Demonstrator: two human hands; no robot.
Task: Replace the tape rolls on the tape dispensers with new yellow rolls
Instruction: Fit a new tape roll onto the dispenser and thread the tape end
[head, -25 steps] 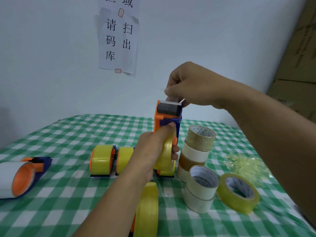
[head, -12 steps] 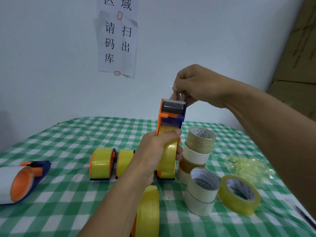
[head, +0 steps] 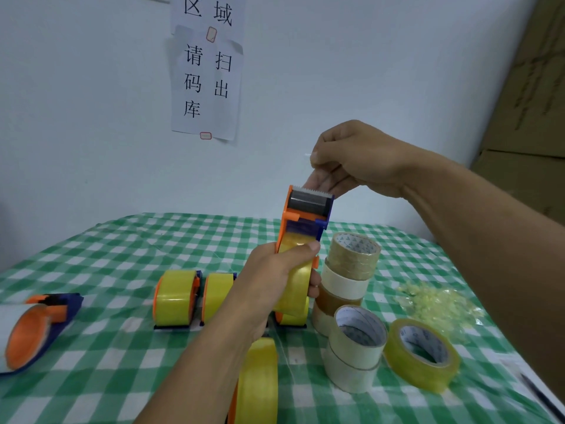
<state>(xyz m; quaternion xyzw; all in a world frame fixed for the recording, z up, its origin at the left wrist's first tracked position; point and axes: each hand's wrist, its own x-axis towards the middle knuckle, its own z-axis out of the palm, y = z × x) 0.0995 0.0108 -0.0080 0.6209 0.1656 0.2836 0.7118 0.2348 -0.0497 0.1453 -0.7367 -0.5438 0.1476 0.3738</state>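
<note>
My left hand (head: 275, 280) grips an orange and blue tape dispenser (head: 305, 215) with a yellow roll (head: 295, 289) on it, held upright above the table. My right hand (head: 351, 160) pinches the clear tape end just above the dispenser's toothed blade. Two dispensers loaded with yellow rolls (head: 175, 298) (head: 218, 295) stand side by side on the cloth, left of my left hand. Another yellow-loaded dispenser (head: 260, 384) lies near my left forearm. A dispenser with a white roll (head: 30, 328) lies at the far left.
The table wears a green checked cloth (head: 107, 264). Stacked used rolls, brown and white (head: 351, 270), stand behind two white rolls (head: 357, 347). A loose yellow roll (head: 422, 353) leans at the right, with a pile of crumpled tape scraps (head: 437, 304) behind it. Cardboard boxes (head: 535, 102) stand at the right.
My right hand has risen a little above the blade, drawing the tape end up. The dispenser has tilted and shifted slightly right in my left hand.
</note>
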